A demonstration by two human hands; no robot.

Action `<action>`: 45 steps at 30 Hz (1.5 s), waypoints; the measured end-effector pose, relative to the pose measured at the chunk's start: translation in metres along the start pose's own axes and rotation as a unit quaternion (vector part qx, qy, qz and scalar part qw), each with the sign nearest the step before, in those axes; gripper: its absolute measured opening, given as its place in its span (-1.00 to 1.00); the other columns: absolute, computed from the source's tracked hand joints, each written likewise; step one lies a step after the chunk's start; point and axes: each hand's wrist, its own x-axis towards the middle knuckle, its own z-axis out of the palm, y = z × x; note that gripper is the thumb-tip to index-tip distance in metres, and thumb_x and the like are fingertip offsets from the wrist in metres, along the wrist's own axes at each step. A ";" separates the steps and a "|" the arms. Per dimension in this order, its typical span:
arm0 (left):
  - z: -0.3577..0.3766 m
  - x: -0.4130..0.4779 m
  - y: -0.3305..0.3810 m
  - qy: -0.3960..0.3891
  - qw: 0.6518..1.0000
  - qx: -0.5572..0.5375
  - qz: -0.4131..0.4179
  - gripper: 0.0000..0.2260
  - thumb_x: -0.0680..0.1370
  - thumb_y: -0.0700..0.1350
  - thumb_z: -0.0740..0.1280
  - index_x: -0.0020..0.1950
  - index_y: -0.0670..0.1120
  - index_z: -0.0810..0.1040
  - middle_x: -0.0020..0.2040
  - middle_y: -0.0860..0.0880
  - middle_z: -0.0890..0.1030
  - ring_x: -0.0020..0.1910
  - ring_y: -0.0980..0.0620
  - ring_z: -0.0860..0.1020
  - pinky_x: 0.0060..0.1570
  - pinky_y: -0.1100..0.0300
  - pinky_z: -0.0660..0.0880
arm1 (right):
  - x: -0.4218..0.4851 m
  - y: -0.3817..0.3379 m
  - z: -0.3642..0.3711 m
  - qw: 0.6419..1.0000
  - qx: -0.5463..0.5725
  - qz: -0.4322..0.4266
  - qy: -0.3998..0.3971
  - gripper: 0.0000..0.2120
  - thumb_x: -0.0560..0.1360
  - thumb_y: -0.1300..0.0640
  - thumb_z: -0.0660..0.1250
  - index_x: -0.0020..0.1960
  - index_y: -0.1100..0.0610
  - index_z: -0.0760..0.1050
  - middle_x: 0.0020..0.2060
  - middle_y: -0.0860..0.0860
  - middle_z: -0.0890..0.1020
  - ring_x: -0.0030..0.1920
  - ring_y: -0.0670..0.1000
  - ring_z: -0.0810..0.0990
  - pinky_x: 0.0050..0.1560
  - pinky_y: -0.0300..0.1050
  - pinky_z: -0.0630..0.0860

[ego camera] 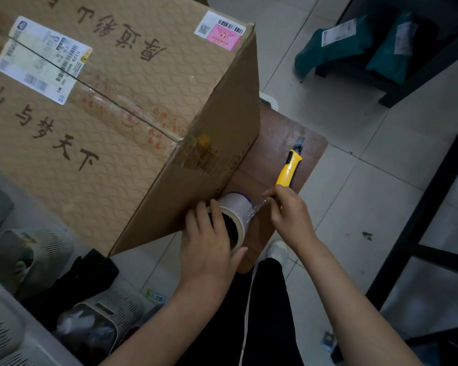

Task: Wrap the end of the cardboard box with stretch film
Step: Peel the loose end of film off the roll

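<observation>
Fingers (pixel 217 215) of the left hand (pixel 209 249) are curled over the rim and into the core of the stretch film roll (pixel 236 206), which is held just beside the lower part of the end face (pixel 222 133) of the cardboard box (pixel 117 114). The film tail (pixel 257 208), drawn a short way off the roll, is pinched by the fingers of the right hand (pixel 288 215). The box is stood on the bench (pixel 275 133). The task is judged to be at an early stage: the tail is not seen attached to the box. A glossy clear patch is present at the top of the end face, but tape cannot be told from film. Anchoring, wrapping and cutting remain. Counted: one box, one roll, one utility knife (pixel 288 167) lying on the bench, two labels on the box top.
</observation>
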 end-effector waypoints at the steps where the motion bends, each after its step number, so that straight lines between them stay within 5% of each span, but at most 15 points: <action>1: -0.002 0.002 0.000 -0.007 1.000 0.021 0.020 -0.07 0.47 0.30 0.22 0.49 -0.24 -0.22 0.50 -0.24 -0.02 0.44 -0.20 0.07 0.38 0.03 0.16 | 0.001 0.001 0.000 1.000 0.000 0.002 -0.002 -0.88 0.46 0.34 0.27 -0.11 0.16 0.52 -0.17 0.06 0.61 -0.11 0.09 0.58 -0.13 -0.01 0.51; 5: -0.008 0.016 -0.004 -0.016 0.993 0.044 0.111 -0.11 0.53 0.01 0.30 0.46 -0.03 -0.41 0.51 -0.25 -0.02 0.48 -0.19 0.03 0.40 -0.01 0.12 | 0.004 0.009 -0.003 0.999 0.016 0.035 0.001 -0.87 0.47 0.35 0.26 -0.11 0.17 0.53 -0.17 0.07 0.63 -0.10 0.08 0.59 -0.10 -0.03 0.51; 9: -0.011 0.020 -0.008 -0.033 0.987 0.084 0.130 -0.29 0.56 -0.17 0.20 0.50 0.09 -0.24 0.45 -0.28 0.09 0.40 -0.22 0.16 0.29 -0.01 0.24 | 0.003 0.014 -0.007 0.998 0.033 0.052 0.002 -0.88 0.48 0.33 0.26 -0.12 0.18 0.54 -0.18 0.04 0.64 -0.12 0.03 0.59 -0.11 -0.10 0.49; 14: -0.017 0.009 -0.009 -0.092 0.992 0.075 0.036 -0.15 0.40 0.15 0.41 0.46 -0.06 -0.06 0.25 -0.21 0.29 0.18 -0.13 0.34 0.02 0.12 0.39 | 0.008 0.010 -0.002 0.997 0.046 0.068 0.003 -0.87 0.49 0.34 0.25 -0.13 0.17 0.53 -0.19 0.02 0.63 -0.14 0.05 0.58 -0.13 -0.06 0.50; 19: -0.015 -0.001 -0.007 -0.167 0.982 0.067 -0.061 -0.08 0.32 0.42 0.30 0.35 -0.19 0.05 0.18 -0.17 0.41 0.12 -0.07 0.46 -0.06 0.16 0.42 | 0.018 0.001 0.004 0.994 0.082 0.076 0.003 -0.81 0.46 0.39 0.20 -0.16 0.15 0.50 -0.38 -0.17 0.52 -0.32 -0.10 0.54 -0.29 -0.24 0.43; 22: -0.014 -0.002 -0.008 -0.183 0.978 0.064 -0.079 -0.08 0.31 0.47 0.24 0.30 -0.24 0.12 0.19 -0.16 0.49 0.13 -0.06 0.51 -0.05 0.17 0.43 | 0.021 -0.004 0.008 0.991 0.104 0.079 0.002 -0.79 0.47 0.42 0.16 -0.14 0.17 0.49 -0.43 -0.08 0.54 -0.38 -0.07 0.55 -0.33 -0.28 0.44; 26: -0.015 -0.007 -0.012 -0.140 0.982 0.121 -0.028 0.02 0.40 0.42 0.19 0.47 -0.30 -0.15 0.36 -0.22 0.28 0.28 -0.12 0.34 0.17 0.08 0.37 | 0.020 -0.007 0.012 0.975 0.175 0.131 0.028 -0.78 0.52 0.40 0.12 -0.09 0.18 0.48 -0.43 0.11 0.61 -0.40 0.00 0.60 -0.33 -0.10 0.54; 30: -0.015 -0.008 -0.012 -0.129 0.980 0.151 0.027 0.01 0.46 0.28 0.27 0.44 -0.36 -0.28 0.47 -0.26 -0.01 0.40 -0.16 0.14 0.31 0.06 0.24 | 0.022 -0.013 0.012 0.959 0.236 0.146 0.059 -0.72 0.55 0.40 0.12 -0.18 0.06 0.40 -0.17 0.15 0.65 -0.44 -0.09 0.59 -0.44 -0.22 0.51; 35: -0.019 0.010 -0.019 -0.079 0.979 0.078 0.171 -0.15 0.57 -0.10 0.25 0.44 -0.09 -0.45 0.52 -0.19 -0.30 0.51 -0.17 -0.18 0.46 -0.05 -0.03 | 0.025 -0.012 0.013 0.950 0.263 0.154 0.067 -0.84 0.55 0.44 0.11 -0.08 0.25 0.40 -0.12 0.14 0.63 -0.44 -0.21 0.54 -0.39 -0.32 0.50; 40: -0.019 0.024 -0.026 -0.120 0.967 0.006 0.225 0.00 0.44 -0.22 0.41 0.46 -0.16 -0.40 0.52 -0.09 0.02 0.48 -0.09 0.02 0.44 0.08 0.12 | 0.024 -0.008 0.013 0.942 0.275 0.168 0.092 -0.77 0.54 0.43 0.13 -0.15 0.15 0.40 -0.19 0.12 0.62 -0.46 -0.21 0.50 -0.41 -0.34 0.46; 45: -0.008 0.006 -0.039 -0.086 0.981 -0.061 0.161 0.07 0.36 0.11 0.43 0.49 -0.08 -0.35 0.35 -0.09 0.24 0.28 -0.08 0.27 0.18 0.12 0.37 | 0.025 -0.009 0.019 0.938 0.281 0.178 0.100 -0.77 0.54 0.43 0.13 -0.15 0.14 0.40 -0.19 0.17 0.62 -0.32 -0.13 0.58 -0.27 -0.29 0.53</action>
